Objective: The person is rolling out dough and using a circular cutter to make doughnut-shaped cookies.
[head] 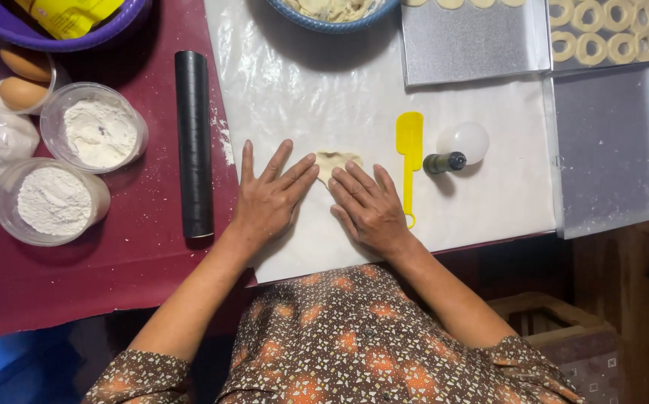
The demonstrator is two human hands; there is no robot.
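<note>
Both hands, left hand (268,198) and right hand (369,208), lie flat with fingers spread, pressing the dough piece (336,161) (at 12 o'clock from them), which could tear if overpressed.

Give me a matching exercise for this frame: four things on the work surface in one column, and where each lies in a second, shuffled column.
Things:
1. dough piece
2. black rolling pin
3. yellow spatula
4. ring-shaped dough pieces

Places:
A. on the metal tray at the top right
B. on the red cloth, left of the white sheet
C. at the fingertips of the left hand and right hand
D. on the white sheet, just right of the right hand

Pairs: 1-C, 2-B, 3-D, 4-A
</note>
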